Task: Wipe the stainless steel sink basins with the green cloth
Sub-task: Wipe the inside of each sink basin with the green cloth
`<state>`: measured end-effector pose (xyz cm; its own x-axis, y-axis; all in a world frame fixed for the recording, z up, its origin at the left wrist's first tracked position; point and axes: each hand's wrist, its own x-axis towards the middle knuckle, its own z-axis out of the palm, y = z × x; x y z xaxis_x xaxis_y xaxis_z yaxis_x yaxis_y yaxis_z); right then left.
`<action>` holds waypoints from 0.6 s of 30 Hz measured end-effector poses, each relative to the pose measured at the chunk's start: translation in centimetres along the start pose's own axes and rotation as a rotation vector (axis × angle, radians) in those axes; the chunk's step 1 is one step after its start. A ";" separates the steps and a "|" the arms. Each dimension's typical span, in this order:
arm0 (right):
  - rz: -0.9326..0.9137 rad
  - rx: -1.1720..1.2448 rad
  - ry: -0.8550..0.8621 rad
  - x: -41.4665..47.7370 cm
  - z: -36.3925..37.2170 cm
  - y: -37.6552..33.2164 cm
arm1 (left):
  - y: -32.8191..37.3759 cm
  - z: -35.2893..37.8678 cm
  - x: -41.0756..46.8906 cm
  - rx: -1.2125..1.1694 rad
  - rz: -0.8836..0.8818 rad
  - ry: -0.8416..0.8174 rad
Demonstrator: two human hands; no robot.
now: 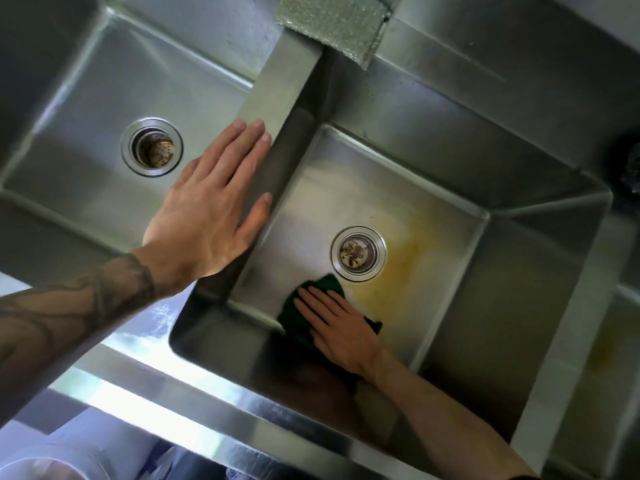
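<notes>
The right hand (341, 327) lies flat, fingers straight, and presses the green cloth (292, 315) against the floor of the right basin (433, 188), just below its drain (357, 252). A yellowish stain (412, 258) spreads beside that drain. The left hand (211, 206) rests open, fingers together, on the divider (280, 88) between the right basin and the left basin (86, 133). A pale scouring pad (332, 22) sits on the back rim.
</notes>
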<state>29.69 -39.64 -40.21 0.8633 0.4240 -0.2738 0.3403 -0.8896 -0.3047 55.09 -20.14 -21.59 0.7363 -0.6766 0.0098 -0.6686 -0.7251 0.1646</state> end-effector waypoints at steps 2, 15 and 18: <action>0.043 -0.047 0.007 -3.9 0.5 1.2 | -0.1 0.1 -0.1 0.009 0.001 0.004; 0.328 -0.037 0.055 -6.6 1.3 1.3 | -0.3 0.6 -0.4 -0.002 0.026 0.060; 0.524 0.018 0.063 -7.0 0.7 2.1 | -0.5 0.7 -0.3 -0.014 0.025 0.070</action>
<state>24.07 -44.40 -39.54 0.9367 -0.0886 -0.3387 -0.1490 -0.9763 -0.1569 55.10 -19.67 -22.40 0.7253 -0.6834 0.0831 -0.6856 -0.7060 0.1777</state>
